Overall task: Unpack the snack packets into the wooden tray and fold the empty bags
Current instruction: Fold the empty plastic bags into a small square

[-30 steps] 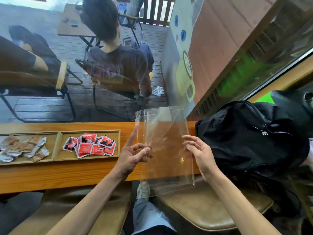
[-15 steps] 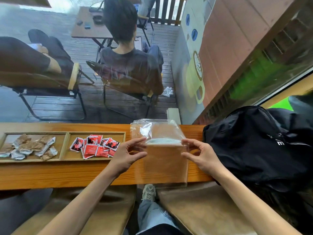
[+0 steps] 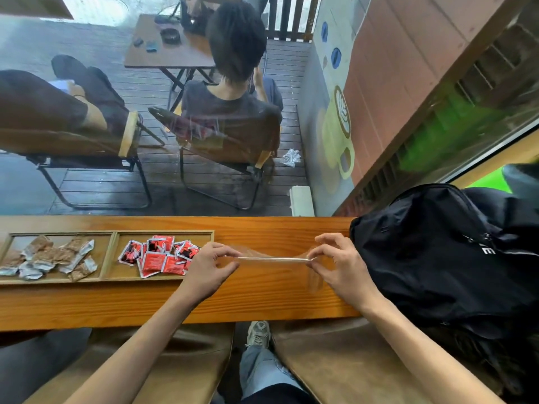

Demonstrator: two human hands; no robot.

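1. Above the long orange-brown wooden counter (image 3: 262,298) we hold a clear, flattened plastic bag (image 3: 272,259) stretched edge-on between our hands, so it shows mostly as a thin pale line.
2. Our left hand (image 3: 208,271) pinches the bag's left end between thumb and fingertips — a tight, narrow grip.
3. Our right hand (image 3: 339,268) pinches the right end the same way, its other fingers curled loosely above.
4. Left of our hands, the shallow two-compartment wooden tray (image 3: 113,255) lies on the counter; its right compartment holds red-and-black square snack packets (image 3: 157,258), the nearest of them just beside our left hand.
5. Its left compartment holds brown-and-silver snack packets (image 3: 49,258) in a loose heap.
6. A black fabric backpack (image 3: 443,258) sits on the counter's right end — close to our right hand.
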